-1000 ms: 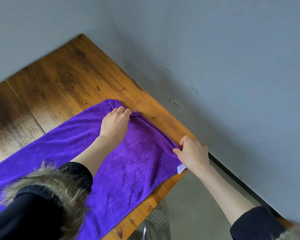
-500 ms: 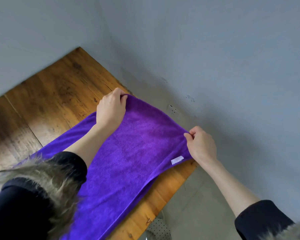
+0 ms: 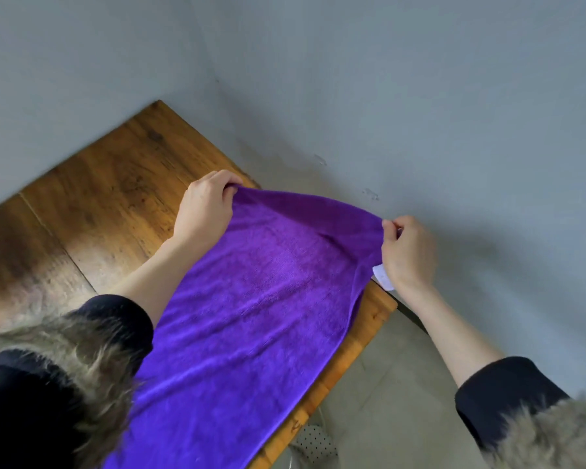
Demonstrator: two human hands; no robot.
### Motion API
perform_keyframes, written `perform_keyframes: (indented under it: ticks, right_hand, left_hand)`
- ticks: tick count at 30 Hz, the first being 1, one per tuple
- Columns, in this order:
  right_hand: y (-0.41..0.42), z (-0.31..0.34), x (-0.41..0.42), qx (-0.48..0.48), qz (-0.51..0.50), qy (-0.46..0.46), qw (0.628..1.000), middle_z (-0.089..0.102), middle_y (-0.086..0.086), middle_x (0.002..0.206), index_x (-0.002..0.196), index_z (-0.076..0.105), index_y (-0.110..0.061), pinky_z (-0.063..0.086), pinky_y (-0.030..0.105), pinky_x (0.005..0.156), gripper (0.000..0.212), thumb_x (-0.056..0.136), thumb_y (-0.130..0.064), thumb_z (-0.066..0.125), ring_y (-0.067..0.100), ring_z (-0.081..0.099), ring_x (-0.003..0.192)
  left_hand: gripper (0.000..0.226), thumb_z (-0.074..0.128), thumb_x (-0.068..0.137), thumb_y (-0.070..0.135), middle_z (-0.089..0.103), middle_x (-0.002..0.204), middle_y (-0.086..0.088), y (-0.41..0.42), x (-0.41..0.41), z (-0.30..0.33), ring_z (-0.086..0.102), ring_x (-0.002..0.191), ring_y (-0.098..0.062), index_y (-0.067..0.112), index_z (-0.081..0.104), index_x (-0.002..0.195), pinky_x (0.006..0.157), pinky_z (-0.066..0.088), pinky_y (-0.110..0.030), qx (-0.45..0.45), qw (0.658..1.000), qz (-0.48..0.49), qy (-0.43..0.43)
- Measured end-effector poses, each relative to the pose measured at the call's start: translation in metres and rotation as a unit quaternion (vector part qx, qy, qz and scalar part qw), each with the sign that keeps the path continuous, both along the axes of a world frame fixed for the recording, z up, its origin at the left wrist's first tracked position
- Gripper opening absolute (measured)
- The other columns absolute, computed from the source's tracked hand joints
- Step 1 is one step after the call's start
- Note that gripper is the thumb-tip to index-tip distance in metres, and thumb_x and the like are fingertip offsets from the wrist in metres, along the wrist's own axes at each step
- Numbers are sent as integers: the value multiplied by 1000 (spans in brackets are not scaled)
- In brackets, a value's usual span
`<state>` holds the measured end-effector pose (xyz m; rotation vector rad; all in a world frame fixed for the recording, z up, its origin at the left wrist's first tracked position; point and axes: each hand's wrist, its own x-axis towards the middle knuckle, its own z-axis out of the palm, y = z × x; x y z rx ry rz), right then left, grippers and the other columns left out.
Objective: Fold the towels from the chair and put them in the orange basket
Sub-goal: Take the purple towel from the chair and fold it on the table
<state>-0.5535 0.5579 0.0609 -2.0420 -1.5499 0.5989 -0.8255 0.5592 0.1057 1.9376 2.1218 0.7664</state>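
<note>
Our left hand curls its fingers over one far corner of the towel, while our right hand pinches the other far corner between thumb and fingers. Both hands hold that short edge lifted off the table, stretched taut between them with a slight sag in the middle. The towel is a deep purple, plush microfibre with a fine, soft nap, long and rectangular. Its long axis runs from the raised far edge near the wall back toward us at lower left, where it lies along the table's right side. A small white label shows at the edge just below our right hand. The table is worn, knotted brown wood in planks, set into a corner of matte grey walls. Dark sleeves with shaggy fur cuffs cover our forearms. Below the table edge lies a pale concrete floor.
</note>
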Motion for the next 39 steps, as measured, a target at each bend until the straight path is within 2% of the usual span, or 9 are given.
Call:
perform_keyframes:
  ticks: [3, 8, 13, 19, 24, 26, 30, 34, 39]
  right_hand:
    - [-31, 8, -12, 18, 51, 6, 999, 57, 2, 78, 89, 60, -8, 27, 27, 58, 23, 96, -26, 47, 19, 48, 69]
    - [-83, 34, -40, 53, 100, 22, 993, 54, -4, 67, 80, 58, -13, 27, 12, 49, 17, 93, -24, 54, 10, 46, 58]
    - [-136, 60, -79, 70, 165, -10, 984, 55, -8, 69, 83, 59, -15, 27, 8, 48, 15, 92, -25, 55, -1, 46, 56]
    - [-208, 88, -141, 98, 170, -18, 980, 43, -17, 61, 81, 59, -13, 29, 11, 46, 13, 91, -21, 56, 0, 44, 54]
    - [-287, 104, -209, 98, 172, -16, 980, 35, -18, 56, 77, 55, -14, 35, 21, 50, 16, 90, -22, 57, 10, 41, 56]
    - [-316, 105, -236, 109, 190, -12, 976, 32, -19, 55, 76, 55, -14, 40, 33, 52, 16, 89, -22, 60, 16, 45, 56]
    - [-370, 97, -284, 113, 230, -4, 967, 25, -18, 56, 72, 54, -15, 38, 31, 47, 16, 84, -25, 57, 21, 50, 53]
    - [-417, 59, -312, 34, 284, -32, 958, 39, -12, 63, 76, 55, -16, 35, 27, 47, 22, 87, -34, 50, 22, 55, 55]
    - [-452, 7, -309, -194, 353, -100, 910, 57, 0, 104, 104, 54, -17, 39, 33, 78, 23, 94, -36, 47, 21, 54, 103]
  left_hand:
    - [20, 49, 91, 1, 67, 101, -8, -21, -19, 7, 60, 93, -23, 6, 66, 99, 83, 44, -29, -12, 1000, -15, 17]
    - [19, 51, 89, -1, 67, 97, -5, -62, -52, 29, 55, 82, -12, 7, 68, 97, 76, 35, -14, -24, 1000, -3, -20]
    - [19, 53, 88, -2, 67, 96, -5, -114, -93, 50, 54, 83, -14, 7, 68, 95, 77, 34, -13, -21, 999, -12, -37]
    - [19, 54, 87, -2, 67, 96, -6, -188, -160, 79, 59, 83, -20, 6, 68, 96, 77, 40, -20, -13, 998, -24, -53]
    - [18, 55, 87, -3, 65, 95, -5, -257, -213, 99, 56, 82, -15, 5, 68, 96, 76, 35, -12, 2, 997, -27, -79]
    - [18, 56, 86, -4, 65, 95, -4, -282, -234, 99, 54, 81, -13, 5, 69, 95, 76, 37, -15, 6, 997, -48, -55]
    - [19, 57, 83, -7, 67, 93, -7, -324, -282, 78, 59, 84, -23, 5, 68, 94, 78, 44, -29, 21, 996, -83, 5]
    - [20, 60, 80, -9, 67, 91, -8, -356, -322, 26, 58, 91, -31, 6, 68, 90, 77, 48, -38, -47, 991, -108, 68]
    - [30, 61, 73, -12, 67, 99, -10, -390, -341, -38, 61, 100, -32, 8, 70, 94, 79, 52, -42, -166, 974, -134, 75]
